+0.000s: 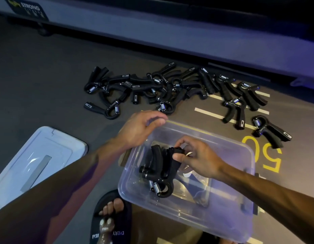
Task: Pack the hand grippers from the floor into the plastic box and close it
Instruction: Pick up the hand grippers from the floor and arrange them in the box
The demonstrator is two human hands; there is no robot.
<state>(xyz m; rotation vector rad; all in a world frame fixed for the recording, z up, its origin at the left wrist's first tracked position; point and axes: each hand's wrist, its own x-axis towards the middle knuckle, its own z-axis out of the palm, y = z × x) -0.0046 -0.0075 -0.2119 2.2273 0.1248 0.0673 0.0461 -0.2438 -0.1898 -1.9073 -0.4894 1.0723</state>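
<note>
The right hand's (196, 159) fingers pinch the handle of a black hand gripper (172, 155) inside the clear plastic box (223, 213), setting it beside one or two already lying there, while the left hand (140, 129) hovers over the box's far-left rim with fingers loosely curled, holding nothing. Packing looks barely begun: the next move likely calls for releasing this one and reaching far for the pile of grippers (152, 87) on the floor. The lid (38, 155) lies left on the dark gym floor (47, 76), painted with yellow numerals (269, 155); a sandalled foot (110, 217) is near.
</note>
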